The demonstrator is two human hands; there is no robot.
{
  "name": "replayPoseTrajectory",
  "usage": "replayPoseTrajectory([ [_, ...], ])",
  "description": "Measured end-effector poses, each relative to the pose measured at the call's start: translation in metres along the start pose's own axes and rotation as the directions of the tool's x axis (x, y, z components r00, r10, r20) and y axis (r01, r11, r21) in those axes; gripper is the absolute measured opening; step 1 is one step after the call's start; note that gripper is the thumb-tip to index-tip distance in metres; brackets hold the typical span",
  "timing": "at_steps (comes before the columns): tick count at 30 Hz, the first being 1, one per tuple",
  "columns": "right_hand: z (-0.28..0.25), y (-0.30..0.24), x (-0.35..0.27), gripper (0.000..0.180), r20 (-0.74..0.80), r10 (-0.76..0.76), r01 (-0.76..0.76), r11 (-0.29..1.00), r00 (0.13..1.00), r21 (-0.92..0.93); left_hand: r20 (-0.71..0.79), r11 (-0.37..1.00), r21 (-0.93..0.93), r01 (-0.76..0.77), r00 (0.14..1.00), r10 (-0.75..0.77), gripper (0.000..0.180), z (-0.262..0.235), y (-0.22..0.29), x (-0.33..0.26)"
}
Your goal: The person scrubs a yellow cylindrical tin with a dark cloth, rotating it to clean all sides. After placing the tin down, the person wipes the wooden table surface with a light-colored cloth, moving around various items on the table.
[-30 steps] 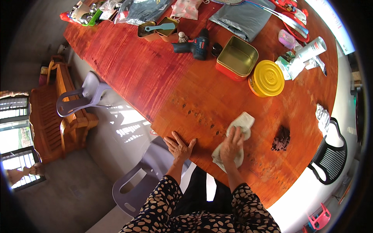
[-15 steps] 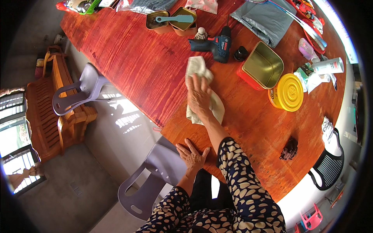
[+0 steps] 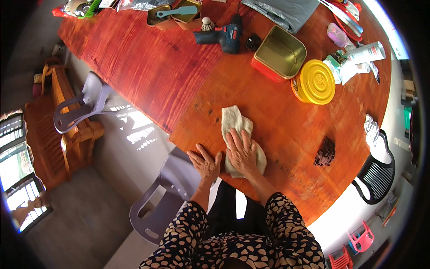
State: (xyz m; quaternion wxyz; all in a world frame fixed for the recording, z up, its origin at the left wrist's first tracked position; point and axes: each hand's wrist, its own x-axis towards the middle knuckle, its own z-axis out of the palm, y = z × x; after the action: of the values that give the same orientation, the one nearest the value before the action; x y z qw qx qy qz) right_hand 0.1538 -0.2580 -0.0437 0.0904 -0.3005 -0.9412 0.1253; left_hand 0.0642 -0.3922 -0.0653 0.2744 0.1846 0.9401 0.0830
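A pale, crumpled cloth [image 3: 231, 119] lies on the wooden table [image 3: 277, 134] near its front edge. My right hand [image 3: 242, 154] presses down on the cloth with the fingers stretched out, so the part beneath the palm is hidden. Just left of it, my left hand [image 3: 206, 167] rests flat on the table's edge, fingers spread and holding nothing. Beyond the cloth stand an open rectangular tin [image 3: 282, 51], red outside and gold inside, and a round yellow tub [image 3: 316, 83] with its lid on.
A cordless drill [image 3: 229, 38], a shuttlecock [image 3: 207, 24] and a small black object [image 3: 253, 41] lie farther back. To the right are a dark crumpled clump [image 3: 325, 152] and a white tube [image 3: 367, 52]. A purple-grey chair [image 3: 179, 175] stands against the table's left edge.
My right hand has drawn the cloth back toward me, close to my left hand. The left hand stays flat at the edge. The whole view has shifted somewhat.
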Motion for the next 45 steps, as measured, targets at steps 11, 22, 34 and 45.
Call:
replayPoseTrajectory([
  [11, -0.033, 0.024, -0.159, 0.055, 0.080, -0.287, 0.287, 0.958, 0.954, 0.020, -0.253, 0.821, -0.535, -0.199, 0.965, 0.069, 0.080, -0.001, -0.019, 0.000],
  [22, 0.059, -0.070, 0.056, 0.053, 0.197, -0.602, 0.560, 0.796, 0.774, 0.231, 0.414, -0.298, -0.875, 0.382, 0.909, -0.047, 0.086, -0.025, -0.025, 0.018],
  [34, 0.075, -0.121, 0.142, 0.056, 0.149, -0.539, 0.526, 0.842, 0.829, 0.119, 0.553, -0.290, -0.821, 0.492, 0.811, -0.189, 0.104, 0.004, -0.039, 0.033],
  [45, 0.003, -0.022, -0.036, 0.057, 0.128, -0.293, 0.283, 0.955, 0.947, 0.091, 0.232, 0.169, -0.918, 0.359, 0.831, -0.505, 0.087, -0.026, -0.043, 0.072],
])
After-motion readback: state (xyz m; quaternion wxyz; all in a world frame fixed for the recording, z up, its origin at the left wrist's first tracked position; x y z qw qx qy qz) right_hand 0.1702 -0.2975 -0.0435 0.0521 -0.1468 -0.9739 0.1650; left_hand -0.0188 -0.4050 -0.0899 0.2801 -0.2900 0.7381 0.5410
